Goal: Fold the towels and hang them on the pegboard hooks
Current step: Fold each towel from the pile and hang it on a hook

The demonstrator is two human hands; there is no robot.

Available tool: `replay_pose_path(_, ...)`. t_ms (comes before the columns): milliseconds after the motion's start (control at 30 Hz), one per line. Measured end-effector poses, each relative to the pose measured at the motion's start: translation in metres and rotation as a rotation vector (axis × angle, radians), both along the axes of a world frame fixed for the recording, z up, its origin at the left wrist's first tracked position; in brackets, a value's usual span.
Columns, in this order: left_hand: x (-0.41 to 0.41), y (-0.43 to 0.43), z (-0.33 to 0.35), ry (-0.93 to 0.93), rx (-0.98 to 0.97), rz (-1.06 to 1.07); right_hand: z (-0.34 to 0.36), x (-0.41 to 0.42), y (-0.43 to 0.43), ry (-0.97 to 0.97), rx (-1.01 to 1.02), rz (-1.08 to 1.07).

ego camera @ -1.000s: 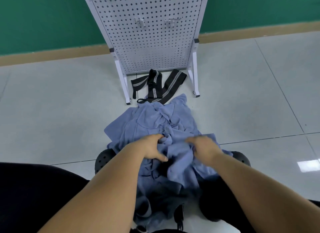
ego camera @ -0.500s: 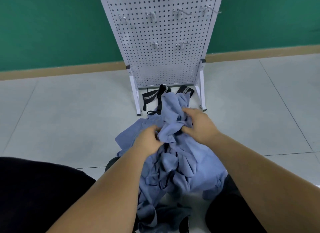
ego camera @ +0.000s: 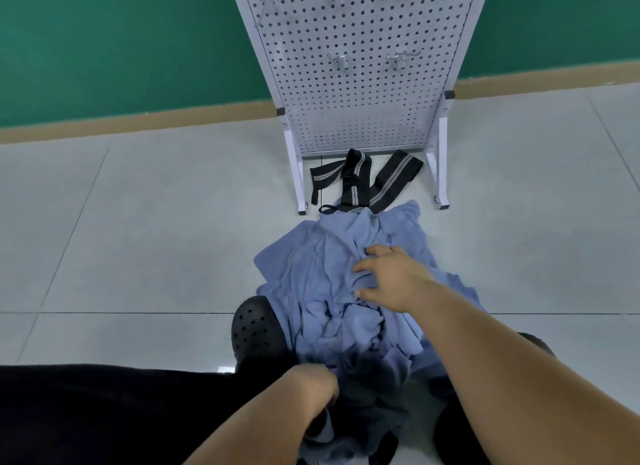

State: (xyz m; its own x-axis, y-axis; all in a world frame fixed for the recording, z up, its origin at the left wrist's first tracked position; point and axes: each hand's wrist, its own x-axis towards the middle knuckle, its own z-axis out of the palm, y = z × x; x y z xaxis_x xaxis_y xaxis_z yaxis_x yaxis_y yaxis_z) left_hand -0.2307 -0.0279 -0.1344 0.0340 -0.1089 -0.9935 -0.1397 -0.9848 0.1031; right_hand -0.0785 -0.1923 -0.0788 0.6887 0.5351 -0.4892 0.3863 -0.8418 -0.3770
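Note:
A crumpled pile of blue towels lies on the tiled floor in front of the white pegboard, which carries several metal hooks. My right hand reaches onto the top of the pile; its fingers and thumb curl into a fold of blue cloth. My left hand is low at the pile's near end, by darker grey cloth. Its fingers are turned down and hidden, so what it holds is unclear.
Dark straps with grey stripes lie on the floor between the pegboard's legs, touching the pile's far edge. My black perforated shoe stands left of the pile. A green wall with a tan skirting rises behind.
The lifted bunch of towel has dropped back onto the pile. My left hand has pulled back to the pile's near end, while my right hand stays on top. The view has tilted.

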Motion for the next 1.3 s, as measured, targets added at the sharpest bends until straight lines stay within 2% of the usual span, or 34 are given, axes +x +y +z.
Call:
replay_pose_path(67,-0.009,-0.009,-0.004,-0.06,0.002,0.006,0.003,0.005,0.004,0.009,0.013,-0.033)
replay_pose_path(167,0.01,0.013,0.016,-0.29,-0.142,0.197,0.002,0.006,0.0,0.013,0.055,-0.073)
replay_pose_path(267,0.055,0.05,0.043,-0.634,-0.311,0.678,0.004,0.001,-0.006,-0.001,0.072,-0.07)
replay_pose_path(333,0.088,0.061,0.07,-0.711,-0.435,1.009,0.008,-0.003,-0.006,0.004,0.112,-0.097)
replay_pose_path(400,0.117,0.058,0.101,-0.761,-0.56,1.235,0.018,-0.004,-0.002,-0.004,0.189,-0.177)
replay_pose_path(500,0.143,0.05,0.143,-0.822,-0.715,1.438,0.038,0.003,0.008,-0.065,0.465,-0.374)
replay_pose_path(567,0.157,0.049,0.167,-0.862,-0.788,1.515,0.068,0.011,0.015,-0.028,0.611,-0.505)
replay_pose_path(667,0.179,0.054,0.209,-0.93,-0.824,1.506,0.109,0.028,0.024,-0.053,0.653,-0.492)
replay_pose_path(800,0.207,0.063,0.267,-0.979,-0.827,1.349,0.161,0.065,0.021,-0.158,0.622,-0.431)
replay_pose_path(933,0.228,0.068,0.33,-0.99,-0.966,1.236,0.237,0.094,0.003,-0.042,0.763,-0.478)
replay_pose_path(1033,0.235,0.067,0.368,-1.045,-0.988,1.077,0.282,0.111,-0.015,-0.063,0.765,-0.464)
replay_pose_path(1167,0.227,0.058,0.38,-1.238,-1.001,0.994,0.308,0.101,-0.023,-0.173,0.767,-0.382)
replay_pose_path(1233,0.222,0.05,0.369,-1.26,-1.054,0.955,0.305,0.089,-0.015,-0.17,0.8,-0.292)
replay_pose_path(1300,0.22,0.043,0.357,-1.238,-1.032,0.894,0.293,0.085,-0.006,-0.235,0.73,-0.214)
